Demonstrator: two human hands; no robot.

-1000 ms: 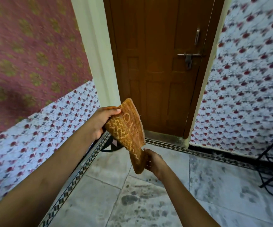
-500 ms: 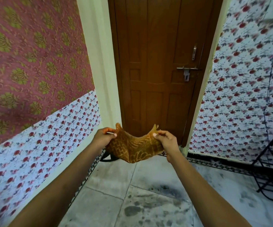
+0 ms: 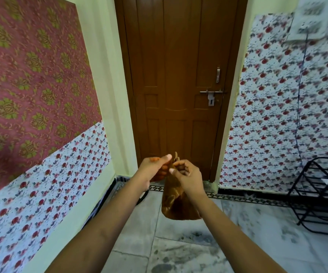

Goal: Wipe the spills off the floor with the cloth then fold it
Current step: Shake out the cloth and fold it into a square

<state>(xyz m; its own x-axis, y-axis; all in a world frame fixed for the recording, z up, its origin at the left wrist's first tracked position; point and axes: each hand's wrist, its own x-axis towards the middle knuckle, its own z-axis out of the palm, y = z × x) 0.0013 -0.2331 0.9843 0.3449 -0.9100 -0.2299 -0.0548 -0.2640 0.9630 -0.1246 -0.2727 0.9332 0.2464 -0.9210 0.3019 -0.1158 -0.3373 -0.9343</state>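
Left hand (image 3: 154, 168): cloth (image 3: 173, 206) top edge being pinched, thumb over curled fingers. Cloth being held doubled, hanging toward 6 o'clock from both hands, above floor (image 3: 178, 253), before door (image 3: 178, 75) at 12 o'clock. Right hand (image 3: 186, 177): same top edge being pinched between thumb and fingers. Rack (image 3: 314, 196) being seen at 3 o'clock.
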